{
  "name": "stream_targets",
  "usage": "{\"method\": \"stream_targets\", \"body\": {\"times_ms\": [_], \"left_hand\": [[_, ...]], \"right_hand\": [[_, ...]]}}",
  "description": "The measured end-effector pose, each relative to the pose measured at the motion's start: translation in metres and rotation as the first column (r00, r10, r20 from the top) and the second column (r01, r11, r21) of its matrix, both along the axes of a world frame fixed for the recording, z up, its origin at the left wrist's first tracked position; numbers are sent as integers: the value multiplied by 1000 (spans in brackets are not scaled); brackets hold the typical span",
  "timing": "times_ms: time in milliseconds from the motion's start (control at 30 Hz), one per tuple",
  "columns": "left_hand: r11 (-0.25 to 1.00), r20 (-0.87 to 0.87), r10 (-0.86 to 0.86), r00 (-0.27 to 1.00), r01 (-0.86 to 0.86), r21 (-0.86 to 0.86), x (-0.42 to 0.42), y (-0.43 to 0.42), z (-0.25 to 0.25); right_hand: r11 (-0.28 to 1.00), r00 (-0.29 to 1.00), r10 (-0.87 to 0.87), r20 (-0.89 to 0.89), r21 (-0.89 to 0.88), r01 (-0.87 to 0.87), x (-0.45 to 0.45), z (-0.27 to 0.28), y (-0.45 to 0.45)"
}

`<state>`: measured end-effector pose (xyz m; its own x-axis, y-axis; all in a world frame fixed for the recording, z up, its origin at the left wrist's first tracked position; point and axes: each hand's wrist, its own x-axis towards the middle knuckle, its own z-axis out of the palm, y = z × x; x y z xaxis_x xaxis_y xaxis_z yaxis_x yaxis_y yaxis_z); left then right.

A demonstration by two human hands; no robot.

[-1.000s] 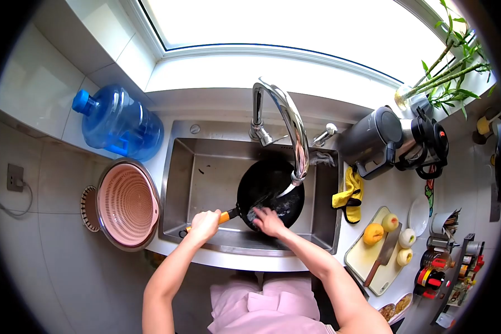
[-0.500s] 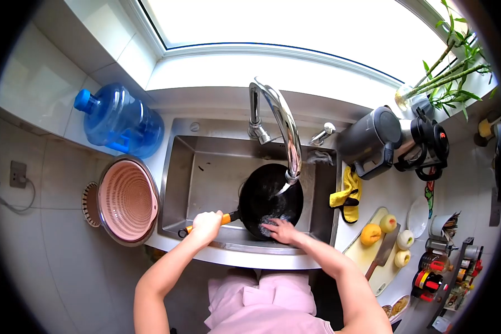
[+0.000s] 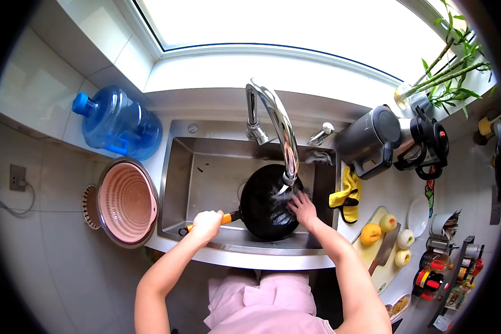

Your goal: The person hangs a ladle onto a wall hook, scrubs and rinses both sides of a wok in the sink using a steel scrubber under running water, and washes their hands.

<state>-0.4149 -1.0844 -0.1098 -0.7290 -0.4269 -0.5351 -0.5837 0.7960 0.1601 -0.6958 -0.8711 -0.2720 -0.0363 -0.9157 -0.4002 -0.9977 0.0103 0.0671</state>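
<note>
A black frying pan (image 3: 264,209) with an orange-yellow handle (image 3: 226,218) is in the steel sink (image 3: 217,161). My left hand (image 3: 208,225) is wrapped round the handle over the sink's front edge. From the curved chrome faucet (image 3: 284,128) water streams into the pan and spreads over its dark inside. At the pan's right side is my right hand (image 3: 303,210), fingers stretched out and spread over the rim. What lies beneath those fingers is hidden.
Left of the sink are a pink colander (image 3: 125,203) in a metal bowl and a blue water jug (image 3: 122,125). On the right are yellow-black gloves (image 3: 349,195), a grey kettle (image 3: 373,139), and a cutting board (image 3: 381,285) with a knife (image 3: 385,247) and peeled fruit (image 3: 371,234).
My right hand has moved from the pan's near inside, where a pale, bubbly-looking patch showed by the fingers, up to its right rim. My left hand keeps its hold on the handle.
</note>
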Motion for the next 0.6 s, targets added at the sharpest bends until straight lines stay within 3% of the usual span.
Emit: {"method": "stream_targets", "body": {"times_ms": [33, 100, 133, 167, 233, 300, 367, 433, 467, 500, 533, 567, 600], "left_hand": [[1000, 20, 28, 999, -29, 9, 1, 2, -1], [999, 33, 37, 999, -38, 22, 11, 4, -10], [998, 34, 47, 998, -48, 30, 12, 0, -16], [999, 33, 42, 999, -43, 33, 14, -4, -22], [999, 61, 30, 998, -33, 43, 19, -12, -33], [995, 85, 67, 994, -73, 72, 22, -16, -40], [985, 76, 111, 991, -120, 125, 29, -13, -46], [977, 105, 135, 985, -150, 152, 24, -10, -51], [976, 100, 121, 988, -137, 172, 20, -10, -52], [973, 94, 110, 989, -127, 191, 16, -12, -52], [973, 94, 112, 989, -128, 191, 14, -17, -53], [971, 98, 72, 993, -92, 222, 10, -23, -54], [965, 101, 32, 994, -57, 255, 7, -26, -54]], "right_hand": [[996, 994, -57, -97, -75, 50, 5, -2, 1], [973, 988, -138, 64, 194, 124, 39, 6, 8], [920, 943, -223, 247, 372, 120, 56, 21, 3], [934, 807, -240, 540, 356, 40, 63, 2, 6], [951, 557, -261, 789, 310, 6, 51, 1, 7], [974, 929, -60, 366, 225, -26, 22, 27, 4], [997, 995, -50, 91, -55, 55, 10, 15, 12], [914, 979, -197, 50, 370, 165, 47, 34, -1], [853, 937, -297, 183, 493, 174, 70, 54, -11], [832, 862, -419, 285, 500, 239, 97, 42, -17], [826, 732, -529, 429, 459, 328, 118, 28, -30], [884, 585, -466, 664, 363, 293, 120, 23, -54], [856, 332, -484, 809, 362, 368, 115, 21, -85]]}}
